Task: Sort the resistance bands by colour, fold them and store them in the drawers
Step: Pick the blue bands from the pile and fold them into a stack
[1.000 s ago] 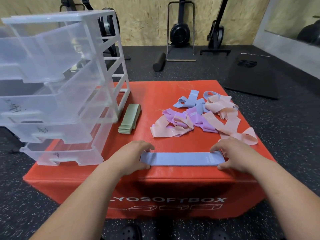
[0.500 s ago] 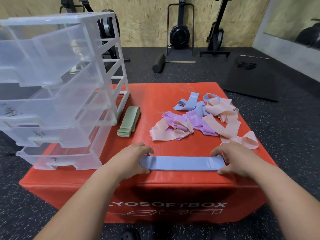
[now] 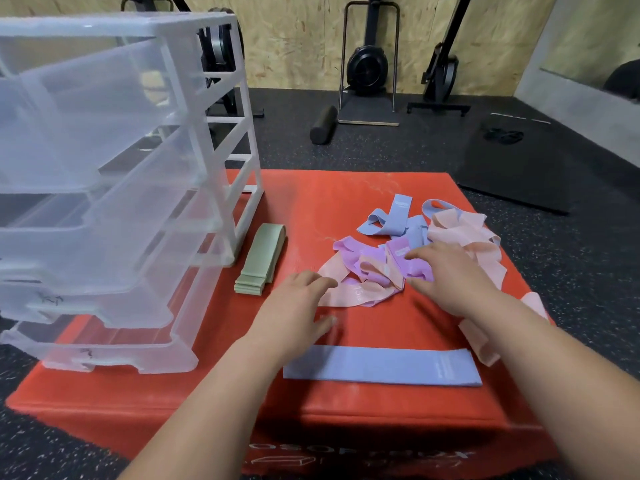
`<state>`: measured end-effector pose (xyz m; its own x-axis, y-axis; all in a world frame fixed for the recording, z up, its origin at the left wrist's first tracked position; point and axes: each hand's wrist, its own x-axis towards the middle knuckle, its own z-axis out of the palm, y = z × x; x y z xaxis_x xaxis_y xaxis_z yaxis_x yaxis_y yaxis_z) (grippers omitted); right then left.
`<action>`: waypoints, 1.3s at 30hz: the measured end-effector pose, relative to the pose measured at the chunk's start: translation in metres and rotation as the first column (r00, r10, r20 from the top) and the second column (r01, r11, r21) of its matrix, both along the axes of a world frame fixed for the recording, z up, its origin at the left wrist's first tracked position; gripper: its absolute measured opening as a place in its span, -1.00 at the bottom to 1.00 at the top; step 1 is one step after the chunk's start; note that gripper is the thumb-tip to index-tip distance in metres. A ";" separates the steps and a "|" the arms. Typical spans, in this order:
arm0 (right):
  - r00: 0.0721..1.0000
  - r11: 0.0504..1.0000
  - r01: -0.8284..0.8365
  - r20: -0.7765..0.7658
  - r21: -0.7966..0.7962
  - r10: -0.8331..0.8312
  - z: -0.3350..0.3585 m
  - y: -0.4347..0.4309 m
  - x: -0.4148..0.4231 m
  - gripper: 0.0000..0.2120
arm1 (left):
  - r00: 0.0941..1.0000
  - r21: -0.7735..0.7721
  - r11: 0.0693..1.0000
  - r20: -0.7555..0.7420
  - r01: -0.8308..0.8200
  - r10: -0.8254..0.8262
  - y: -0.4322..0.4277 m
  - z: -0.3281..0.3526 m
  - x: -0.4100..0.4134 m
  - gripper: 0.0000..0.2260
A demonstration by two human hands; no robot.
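Left hand (image 3: 294, 308) and right hand (image 3: 450, 275) at the tangled pile (image 3: 460, 230) on the red box (image 3: 346, 195), fingers loosely spread, holding nothing; flat blue band (image 3: 381, 367) lies by the near edge; best to tease out the next blue one singly, without dragging its neighbours.

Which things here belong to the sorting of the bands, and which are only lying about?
For the job: flat blue band, tangled pile of bands, folded green bands, drawer unit.

Only lying about: foam roller, black mat, exercise machine by the wall.
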<state>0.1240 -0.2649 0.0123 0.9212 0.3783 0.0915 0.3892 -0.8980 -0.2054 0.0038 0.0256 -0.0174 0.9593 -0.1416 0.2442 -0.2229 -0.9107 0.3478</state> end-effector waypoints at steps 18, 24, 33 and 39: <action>0.968 0.893 0.185 0.231 -0.409 -0.094 -0.035 0.081 0.122 -0.78 | 1.000 -0.067 0.998 0.022 -0.008 0.010 0.009 -0.018 0.040 -0.48; 0.943 0.958 0.169 0.319 -0.230 -0.090 -0.016 0.068 0.116 -0.87 | 1.000 -0.081 0.997 0.012 -0.007 0.008 0.003 -0.012 0.035 -0.50; 0.995 0.859 -0.081 0.096 0.505 0.038 0.064 0.032 0.054 -0.93 | 0.999 -0.293 0.956 0.037 -0.022 0.035 -0.006 0.006 0.025 -0.62; 0.999 0.794 -0.045 0.030 0.606 0.034 0.024 0.009 -0.040 -0.89 | 0.997 -0.478 0.878 -0.078 -0.024 -0.015 -0.031 0.013 0.018 -0.61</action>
